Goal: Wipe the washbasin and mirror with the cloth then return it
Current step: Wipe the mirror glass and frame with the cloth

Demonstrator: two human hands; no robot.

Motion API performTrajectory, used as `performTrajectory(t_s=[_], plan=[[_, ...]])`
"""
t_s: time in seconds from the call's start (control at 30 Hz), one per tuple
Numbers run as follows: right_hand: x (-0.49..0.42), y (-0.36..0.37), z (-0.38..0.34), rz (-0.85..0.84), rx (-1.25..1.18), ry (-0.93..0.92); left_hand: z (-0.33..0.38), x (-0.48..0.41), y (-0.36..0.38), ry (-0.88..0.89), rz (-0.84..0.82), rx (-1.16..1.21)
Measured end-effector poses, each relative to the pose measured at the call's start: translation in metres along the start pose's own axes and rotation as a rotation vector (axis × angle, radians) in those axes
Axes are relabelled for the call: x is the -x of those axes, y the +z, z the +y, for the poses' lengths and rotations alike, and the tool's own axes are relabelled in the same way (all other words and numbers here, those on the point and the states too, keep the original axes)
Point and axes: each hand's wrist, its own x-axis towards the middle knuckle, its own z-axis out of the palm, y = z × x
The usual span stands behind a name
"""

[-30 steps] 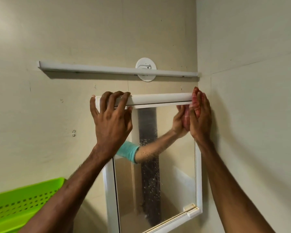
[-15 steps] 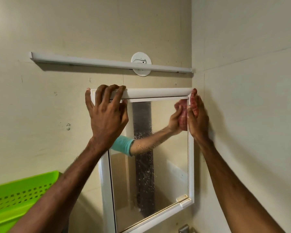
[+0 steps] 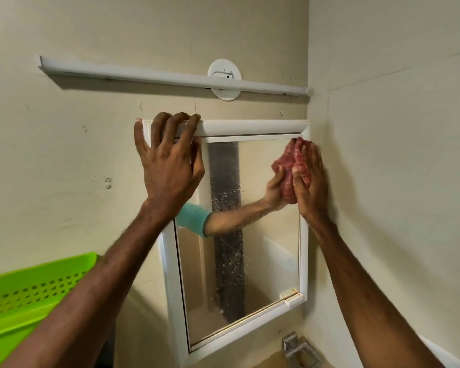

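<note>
One head-worn camera (wide-angle, the only view) faces forward into the wall corner (image 3: 309,62), close to the mirror (image 3: 263,248), which fills the picture's centre.

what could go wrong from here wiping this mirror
1. The right hand holds the cloth bunched in the mirror's top right corner, tight by the side wall; knuckles may scrape it.
2. Specks run down the middle of the glass; a bunched cloth may only smear them.
3. The left hand grips the frame top; a hard pull might shift it.
</note>
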Motion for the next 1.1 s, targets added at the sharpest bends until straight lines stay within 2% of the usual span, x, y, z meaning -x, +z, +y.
performTrajectory(t_s=[0.3, 0.37, 0.5, 0.6, 0.7, 0.93, 1.1], plan=[[0.063, 0.008, 0.001, -0.055, -0.036, 0.115, -0.002, 0.0, 0.001, 0.025, -0.006, 0.054], [0.067, 0.008, -0.001, -0.046, -0.042, 0.128, -0.004, 0.004, -0.001, 0.017, 0.036, 0.159], [0.071, 0.011, -0.011, -0.037, -0.058, 0.158, -0.009, 0.024, -0.01, -0.117, 0.195, 0.544], [0.078, 0.021, -0.028, -0.037, -0.088, 0.163, -0.014, 0.042, -0.006, -0.255, 0.16, 0.695], [0.089, 0.036, -0.051, -0.055, -0.1, 0.127, -0.013, 0.05, -0.002, -0.344, 0.067, 0.774], [0.116, 0.062, -0.113, -0.068, -0.084, 0.004, -0.024, 0.052, -0.009, -0.31, -0.028, 0.892], [0.135, 0.074, -0.169, -0.306, -0.078, -0.273, -0.034, 0.054, -0.014, -0.331, -0.09, 0.981]])
